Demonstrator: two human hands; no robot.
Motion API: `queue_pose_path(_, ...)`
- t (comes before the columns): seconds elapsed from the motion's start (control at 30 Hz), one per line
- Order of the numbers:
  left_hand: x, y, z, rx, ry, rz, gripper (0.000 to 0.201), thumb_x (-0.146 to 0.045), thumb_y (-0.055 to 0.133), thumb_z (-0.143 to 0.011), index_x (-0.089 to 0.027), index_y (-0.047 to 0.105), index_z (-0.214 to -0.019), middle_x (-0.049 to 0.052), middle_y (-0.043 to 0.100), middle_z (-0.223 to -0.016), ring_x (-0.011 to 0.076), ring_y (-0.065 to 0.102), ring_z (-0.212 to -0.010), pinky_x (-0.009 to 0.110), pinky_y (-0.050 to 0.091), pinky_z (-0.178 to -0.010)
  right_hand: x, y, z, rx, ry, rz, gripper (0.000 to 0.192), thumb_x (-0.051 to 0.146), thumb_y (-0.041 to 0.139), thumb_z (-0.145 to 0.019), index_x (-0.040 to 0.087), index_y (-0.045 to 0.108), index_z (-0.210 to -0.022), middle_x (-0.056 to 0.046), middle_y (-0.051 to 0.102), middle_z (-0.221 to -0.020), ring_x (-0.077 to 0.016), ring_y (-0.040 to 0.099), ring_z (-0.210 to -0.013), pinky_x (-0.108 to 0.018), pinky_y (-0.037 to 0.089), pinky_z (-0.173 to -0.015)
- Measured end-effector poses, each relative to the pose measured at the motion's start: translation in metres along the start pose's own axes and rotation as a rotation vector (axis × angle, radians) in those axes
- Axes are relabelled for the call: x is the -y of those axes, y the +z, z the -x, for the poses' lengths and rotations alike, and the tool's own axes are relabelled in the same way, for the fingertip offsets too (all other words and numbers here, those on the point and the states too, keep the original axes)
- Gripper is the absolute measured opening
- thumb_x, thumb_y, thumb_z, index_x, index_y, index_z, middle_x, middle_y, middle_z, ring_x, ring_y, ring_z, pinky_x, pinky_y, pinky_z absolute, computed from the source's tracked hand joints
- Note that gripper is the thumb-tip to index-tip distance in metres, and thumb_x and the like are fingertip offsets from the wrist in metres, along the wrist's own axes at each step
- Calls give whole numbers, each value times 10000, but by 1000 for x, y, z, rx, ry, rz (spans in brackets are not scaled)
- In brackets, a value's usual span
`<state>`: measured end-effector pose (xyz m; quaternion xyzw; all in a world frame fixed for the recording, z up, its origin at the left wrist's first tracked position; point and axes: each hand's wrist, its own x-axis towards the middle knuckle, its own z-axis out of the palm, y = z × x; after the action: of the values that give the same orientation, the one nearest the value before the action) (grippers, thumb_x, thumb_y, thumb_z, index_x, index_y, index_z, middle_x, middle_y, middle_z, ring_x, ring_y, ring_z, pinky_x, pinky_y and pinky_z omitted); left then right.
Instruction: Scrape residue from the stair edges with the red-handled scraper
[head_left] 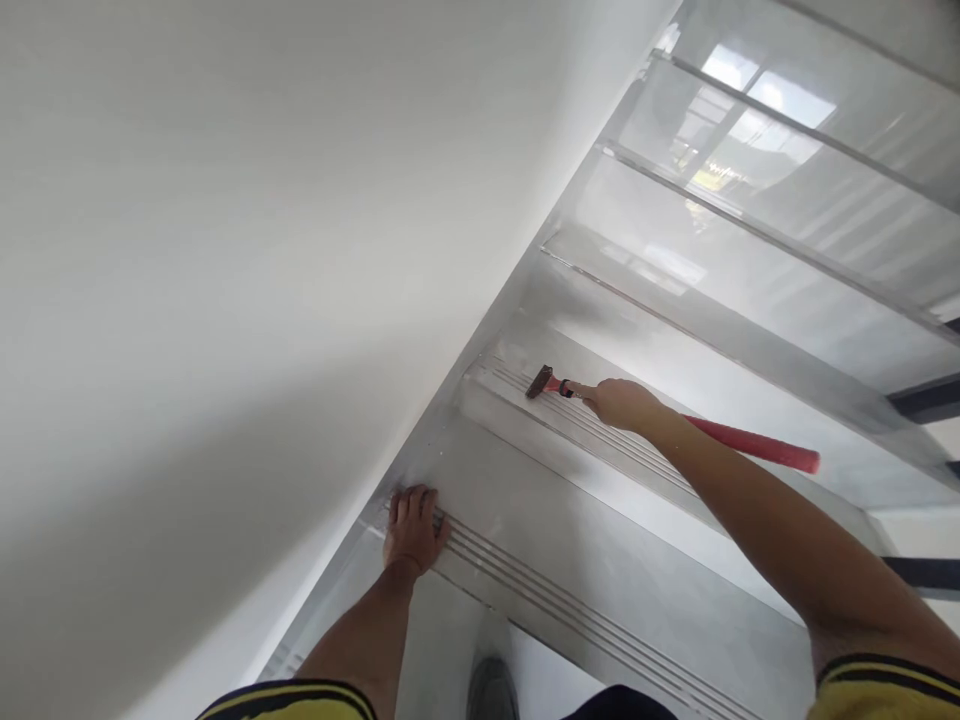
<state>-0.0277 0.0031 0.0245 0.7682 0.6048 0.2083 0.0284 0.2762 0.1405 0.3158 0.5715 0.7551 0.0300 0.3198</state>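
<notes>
My right hand is closed around the shaft of a scraper with a long red handle. The scraper's dark, flat head rests over the grooved front strip of a pale stair tread, a little way from the wall. The thick end of the handle sticks out behind my wrist. Lower down, close to the wall, my left hand lies palm down with its fingers stretched out on the grooved edge of the tread below. I see nothing held in it, though its palm is hidden.
Glossy grey steps rise toward the upper right and reflect a window. A plain white wall runs along the left side. Dark railing bars stand at the right edge. My shoe shows at the bottom.
</notes>
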Motion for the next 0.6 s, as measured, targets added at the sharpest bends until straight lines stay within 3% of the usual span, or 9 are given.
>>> queue_pose_path(0.13, -2, -2, -1, -18, -4, 17, 373, -342, 504, -783, -127, 589, -1076, 146, 532, -1120, 302, 429, -1096, 512, 274, -1022, 21, -33, -39, -62, -51, 19, 507, 344, 279, -923, 296, 248, -1427, -149, 604, -898, -254, 600, -778, -296, 373, -595)
queue_pose_path(0.23, -1, -1, -1, -27, 3, 23, 377, -346, 509, -783, -122, 588, -1077, 148, 535, -1116, 303, 432, -1093, 511, 279, -1021, 29, -53, -51, -59, -81, 2, 510, 319, 302, -915, 301, 260, -1423, -156, 598, -941, -249, 594, -796, -285, 373, -586)
queue_pose_path(0.4, -1, 0, 0, -7, -6, 23, 385, -351, 511, -787, -118, 585, -1085, 145, 536, -1122, 306, 440, -1092, 513, 275, -1026, 13, -57, -39, 75, -76, -7, 501, 304, 355, -892, 346, 324, -1390, -126, 601, -893, -222, 590, -701, -279, 364, -556)
queue_pose_path(0.6, -2, -2, 0, 13, -13, 23, 393, -360, 509, -788, -119, 584, -1088, 147, 538, -1122, 307, 436, -1098, 517, 268, -1031, 13, -65, -70, -13, -89, -16, 534, 280, 401, -870, 327, 316, -1395, -144, 586, -996, -226, 571, -767, -276, 362, -571)
